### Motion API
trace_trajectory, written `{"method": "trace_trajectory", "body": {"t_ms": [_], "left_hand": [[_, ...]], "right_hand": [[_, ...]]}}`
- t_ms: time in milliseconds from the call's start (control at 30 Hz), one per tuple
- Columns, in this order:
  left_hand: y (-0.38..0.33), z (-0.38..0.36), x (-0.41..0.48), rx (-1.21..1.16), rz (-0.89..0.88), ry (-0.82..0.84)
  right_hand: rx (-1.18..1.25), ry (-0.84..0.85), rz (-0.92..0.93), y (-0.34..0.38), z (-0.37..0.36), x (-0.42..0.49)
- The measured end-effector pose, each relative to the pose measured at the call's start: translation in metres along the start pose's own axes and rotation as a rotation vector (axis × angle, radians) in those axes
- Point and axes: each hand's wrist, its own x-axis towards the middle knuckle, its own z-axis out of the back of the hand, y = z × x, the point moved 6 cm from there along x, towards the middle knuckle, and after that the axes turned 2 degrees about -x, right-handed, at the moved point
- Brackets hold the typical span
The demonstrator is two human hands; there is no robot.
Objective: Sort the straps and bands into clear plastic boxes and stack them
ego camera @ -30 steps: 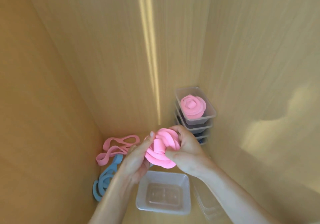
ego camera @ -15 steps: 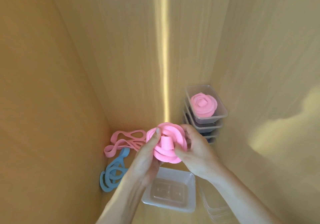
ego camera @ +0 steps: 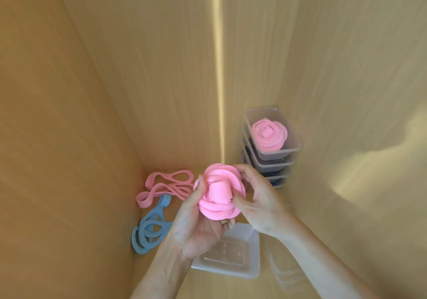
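Note:
Both hands hold a coiled pink band (ego camera: 219, 192) above an empty clear plastic box (ego camera: 253, 250). My left hand (ego camera: 196, 227) cups the coil from below and the left, thumb up along its side. My right hand (ego camera: 258, 199) grips its right edge with curled fingers. A stack of clear boxes (ego camera: 293, 157) stands at the back right; the top one holds another rolled pink band (ego camera: 269, 135), and the lower ones hold dark contents. Loose pink bands (ego camera: 166, 187) and blue bands (ego camera: 150, 229) lie on the floor at the left.
Wooden walls (ego camera: 69, 113) close in on the left, back and right of this narrow cabinet space. A nest of empty clear boxes (ego camera: 286, 273) sits to the right of the open box, partly behind my right forearm.
The coil has turned in my hands so its rolled centre faces the camera. My left thumb now lies along its left side. The view has shifted slightly.

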Motion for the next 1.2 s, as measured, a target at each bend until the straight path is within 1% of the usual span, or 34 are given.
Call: {"method": "trace_trajectory", "body": {"t_ms": [67,133,167,200,267,333,467,500,600,667,733,800,900,1033,1200], "left_hand": [[0.002,0.005,0.002,0.020,-0.025,-0.063],[0.002,0.014,0.002,0.088,-0.064,-0.164],[0.001,0.017,0.002,0.138,-0.083,-0.194],[-0.001,0.018,0.003,0.191,-0.104,-0.206],[-0.003,0.019,0.005,0.288,-0.141,-0.217],[-0.005,0.021,0.005,0.375,-0.167,-0.254],[-0.011,0.031,0.002,0.514,-0.248,-0.392],[-0.012,0.032,0.001,0.542,-0.269,-0.416],[-0.011,0.028,0.000,0.631,-0.304,-0.458],[-0.009,0.027,-0.001,0.614,-0.309,-0.469],[-0.009,0.027,-0.003,0.609,-0.314,-0.475],[-0.009,0.025,-0.004,0.631,-0.307,-0.453],[-0.011,0.022,-0.006,0.690,-0.312,-0.413],[-0.014,0.025,-0.005,0.714,-0.329,-0.380],[-0.008,0.030,-0.003,0.645,-0.330,-0.417]], "right_hand": [[-0.086,-0.081,0.031,-0.001,0.003,0.000],[-0.228,-0.245,0.104,0.002,0.009,-0.005],[-0.283,-0.296,0.152,0.005,0.008,-0.007],[-0.322,-0.303,0.187,0.006,0.004,-0.009],[-0.340,-0.277,0.188,0.002,-0.005,-0.013],[-0.285,-0.255,0.151,-0.004,-0.006,-0.015],[-0.198,-0.035,0.042,-0.009,-0.014,-0.013],[-0.206,-0.011,0.004,-0.011,-0.015,-0.011],[-0.265,-0.049,-0.103,-0.019,-0.014,-0.005],[-0.262,-0.060,-0.140,-0.024,-0.014,-0.002],[-0.261,-0.063,-0.132,-0.026,-0.014,-0.001],[-0.239,-0.103,-0.114,-0.025,-0.012,-0.002],[-0.125,-0.148,-0.109,-0.020,-0.010,-0.004],[-0.019,-0.152,-0.123,-0.024,-0.013,-0.008],[-0.051,-0.206,-0.124,-0.025,-0.018,-0.012]]}}
